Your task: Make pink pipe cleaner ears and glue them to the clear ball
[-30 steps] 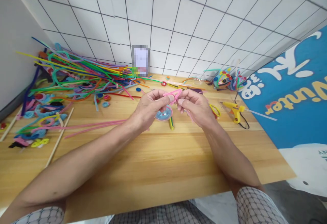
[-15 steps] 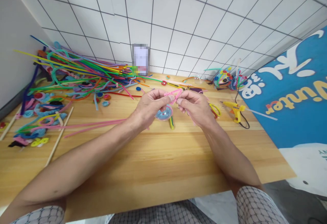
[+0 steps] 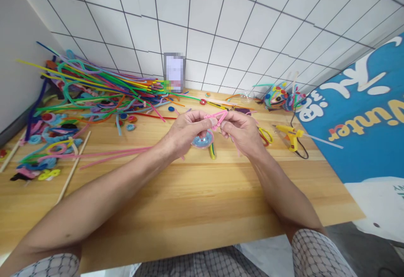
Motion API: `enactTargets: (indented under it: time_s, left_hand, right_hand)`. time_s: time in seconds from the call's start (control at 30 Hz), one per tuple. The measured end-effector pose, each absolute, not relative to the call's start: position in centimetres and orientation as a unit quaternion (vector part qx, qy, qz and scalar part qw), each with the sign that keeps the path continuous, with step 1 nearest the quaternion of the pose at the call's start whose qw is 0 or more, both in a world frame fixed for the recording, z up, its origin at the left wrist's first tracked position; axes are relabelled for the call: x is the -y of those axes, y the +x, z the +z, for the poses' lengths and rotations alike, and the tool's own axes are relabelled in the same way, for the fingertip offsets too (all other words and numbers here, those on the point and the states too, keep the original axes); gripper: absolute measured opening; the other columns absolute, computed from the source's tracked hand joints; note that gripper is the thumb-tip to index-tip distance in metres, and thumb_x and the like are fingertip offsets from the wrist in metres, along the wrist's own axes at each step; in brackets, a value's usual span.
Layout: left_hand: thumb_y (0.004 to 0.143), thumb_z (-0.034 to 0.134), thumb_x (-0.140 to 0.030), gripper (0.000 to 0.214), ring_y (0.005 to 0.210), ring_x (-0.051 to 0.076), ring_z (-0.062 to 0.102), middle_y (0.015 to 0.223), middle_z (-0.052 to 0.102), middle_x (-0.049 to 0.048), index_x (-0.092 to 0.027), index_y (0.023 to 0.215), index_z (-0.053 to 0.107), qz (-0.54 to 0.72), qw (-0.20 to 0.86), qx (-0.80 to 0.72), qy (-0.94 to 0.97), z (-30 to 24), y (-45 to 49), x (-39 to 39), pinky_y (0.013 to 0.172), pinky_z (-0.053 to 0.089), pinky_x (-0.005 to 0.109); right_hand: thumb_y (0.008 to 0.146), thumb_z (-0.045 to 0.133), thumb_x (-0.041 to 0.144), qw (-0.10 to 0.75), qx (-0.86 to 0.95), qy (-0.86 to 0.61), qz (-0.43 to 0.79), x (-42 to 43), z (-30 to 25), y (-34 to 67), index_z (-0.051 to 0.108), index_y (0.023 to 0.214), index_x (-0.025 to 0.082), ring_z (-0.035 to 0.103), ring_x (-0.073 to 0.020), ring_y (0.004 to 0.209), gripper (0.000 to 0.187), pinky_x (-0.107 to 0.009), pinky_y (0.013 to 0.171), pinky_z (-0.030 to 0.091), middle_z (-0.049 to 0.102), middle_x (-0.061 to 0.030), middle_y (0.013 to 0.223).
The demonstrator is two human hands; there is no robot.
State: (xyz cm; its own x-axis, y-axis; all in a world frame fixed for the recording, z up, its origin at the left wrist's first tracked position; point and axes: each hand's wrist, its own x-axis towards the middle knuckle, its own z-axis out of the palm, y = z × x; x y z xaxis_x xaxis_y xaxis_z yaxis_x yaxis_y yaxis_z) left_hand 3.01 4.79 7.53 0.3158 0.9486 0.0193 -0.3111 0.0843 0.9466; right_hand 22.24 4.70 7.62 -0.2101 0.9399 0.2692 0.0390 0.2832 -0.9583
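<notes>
Slight change since the earlier frame: the upper tip of a bent, pink, fuzzy pipe-cleaner shape (image 3: 223,117) sits a touch farther right; both forearms stay nearly as they were. Near edge of the pale wooden desk (image 3: 189,201) runs below the forearms. Beside the left forearm, long pink pipe-cleaner stems (image 3: 116,155) point toward the left edge. Hands raised over the desk's middle. Left hand (image 3: 186,131): thumb and forefinger pinching the shape's left part. Right hand (image 3: 243,130): fingertips pressed together at its right side; exact contact partly hidden. Shape lies between the two sets of fingers, neither hand clearly nearer. Long axis about crosswise, parallel to the far edge; one strand slants from the right tip down toward the gap between the thumbs. Under the left fingers, a clear, round, bluish dish (image 3: 202,141). Toward the right edge, a yellow glue gun (image 3: 290,134). Farther, at the left far corner, a multicoloured pipe-cleaner heap (image 3: 110,81).
</notes>
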Motion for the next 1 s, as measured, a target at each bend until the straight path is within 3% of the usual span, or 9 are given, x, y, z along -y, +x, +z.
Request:
enactTargets:
  time_s: [0.53, 0.67, 1.0]
  left_hand:
    - [0.065, 0.099, -0.049, 0.045, 0.05, 0.008, 0.048, 0.058, 0.059, -0.0027, -0.017, 0.07, 0.067, 0.493, 0.642, -0.344, 0.477, 7.4, 3.0, -4.9, 0.05, 0.036, 0.022]
    - [0.066, 0.098, -0.045, 0.041, 0.05, 0.008, 0.046, 0.055, 0.058, -0.0038, -0.017, 0.071, 0.067, 0.503, 0.64, -0.356, 0.458, 7.3, 3.1, -5.0, 0.051, 0.035, 0.021]
    - [0.069, 0.095, -0.039, 0.033, 0.05, 0.008, 0.046, 0.055, 0.058, -0.0044, -0.018, 0.072, 0.069, 0.514, 0.643, -0.351, 0.447, 6.9, 3.1, -5.3, 0.05, 0.036, 0.021]
  right_hand:
    - [0.087, 0.08, 0.029, 0.496, 0.643, -0.361, 0.459, -4.8, 7.4, 22.3, 0.078, 0.092, 0.021, 0.056, -0.0108, 0.062, 0.009, -0.024, 0.057, 0.047, 0.07, 0.0028, 0.076]
    - [0.08, 0.077, 0.024, 0.465, 0.633, -0.373, 0.494, -4.7, 8.1, 22.2, 0.076, 0.092, 0.021, 0.057, -0.0107, 0.065, 0.012, -0.023, 0.057, 0.047, 0.069, 0.0029, 0.079]
    - [0.08, 0.077, 0.029, 0.468, 0.629, -0.445, 0.432, -4.2, 8.0, 22.1, 0.077, 0.088, 0.021, 0.049, -0.0102, 0.059, 0.012, -0.026, 0.057, 0.041, 0.067, 0.0032, 0.072]
